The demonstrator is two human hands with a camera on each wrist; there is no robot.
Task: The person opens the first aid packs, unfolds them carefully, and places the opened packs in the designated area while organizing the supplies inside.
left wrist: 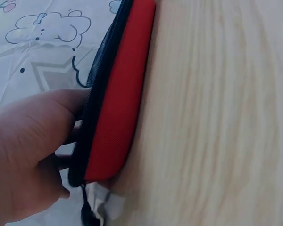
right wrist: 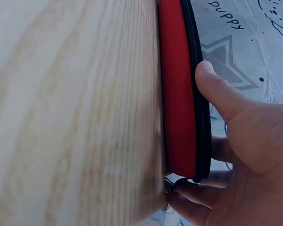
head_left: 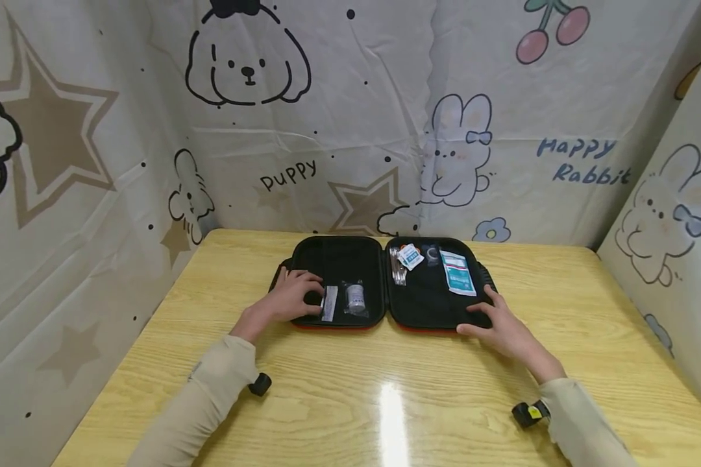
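An unzipped black-lined case with a red shell (left wrist: 120, 94) lies spread flat, its two halves side by side. My left hand (head_left: 292, 294) reaches over the outer edge of the left half (head_left: 341, 256), with thumb and fingers apart beside a narrow white packet (head_left: 330, 303). Right of that packet lies a white roll in clear wrapping (head_left: 355, 298). My right hand (head_left: 502, 327) is at the outer front corner of the right half (head_left: 423, 311), thumb by the zipped rim (right wrist: 201, 101) and fingers spread around the side. In the left wrist view the case wall hides the left fingertips.
The right half holds a teal-and-white sachet (head_left: 458, 273), a small white-and-blue packet (head_left: 410, 257), slim metallic items in clear wrapping (head_left: 398, 269) and a clear packet (head_left: 431, 254). The wooden table (head_left: 327, 395) meets a printed cloth backdrop (head_left: 350, 130).
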